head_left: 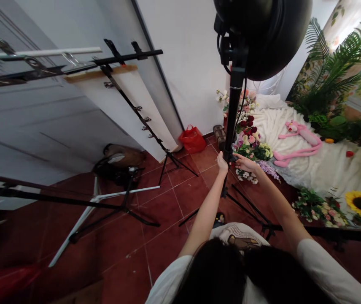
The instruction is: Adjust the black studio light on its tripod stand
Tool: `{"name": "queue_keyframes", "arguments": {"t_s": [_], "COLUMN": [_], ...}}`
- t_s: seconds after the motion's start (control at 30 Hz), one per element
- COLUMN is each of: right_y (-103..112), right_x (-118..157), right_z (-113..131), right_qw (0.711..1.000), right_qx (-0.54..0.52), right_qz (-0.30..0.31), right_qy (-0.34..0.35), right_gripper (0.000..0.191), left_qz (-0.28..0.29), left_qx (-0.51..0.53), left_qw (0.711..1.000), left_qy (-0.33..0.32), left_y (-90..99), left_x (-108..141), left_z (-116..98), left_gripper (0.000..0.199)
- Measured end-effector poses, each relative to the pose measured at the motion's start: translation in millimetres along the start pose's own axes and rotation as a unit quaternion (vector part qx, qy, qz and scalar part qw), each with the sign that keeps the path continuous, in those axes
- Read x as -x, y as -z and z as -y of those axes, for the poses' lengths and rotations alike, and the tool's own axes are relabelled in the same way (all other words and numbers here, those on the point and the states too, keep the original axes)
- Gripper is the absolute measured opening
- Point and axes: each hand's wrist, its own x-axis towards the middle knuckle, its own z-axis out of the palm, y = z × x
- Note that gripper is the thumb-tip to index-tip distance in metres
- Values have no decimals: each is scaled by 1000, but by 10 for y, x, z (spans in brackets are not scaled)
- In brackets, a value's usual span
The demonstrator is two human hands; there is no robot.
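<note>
on red tiles [164, 204] stands one black pole [232, 114], left hand [222, 163] wrapped round it, right hand [246, 164] pinching one knob [233, 158].

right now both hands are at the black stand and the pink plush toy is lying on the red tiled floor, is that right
Not quite: the head view shows the pink plush toy lying on the white blanket, not on the red tiled floor. The left hand and right hand are both at the black stand.
</note>
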Motion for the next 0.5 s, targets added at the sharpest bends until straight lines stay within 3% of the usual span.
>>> {"name": "queue_keyframes", "arguments": {"t_s": [0.27, 0.5], "right_y": [76, -86], "right_x": [-119, -146], "right_z": [284, 224], "right_qw": [972, 940], "right_qx": [231, 311], "right_qz": [11, -104], "right_qy": [50, 92], "right_gripper": [33, 4], "left_qz": [8, 17], "left_qx": [16, -5], "left_qw": [999, 1000], "left_qy": [42, -8], "left_y": [-41, -18], "left_x": [-1, 15], "left_z": [-19, -46], "left_gripper": [38, 31]}}
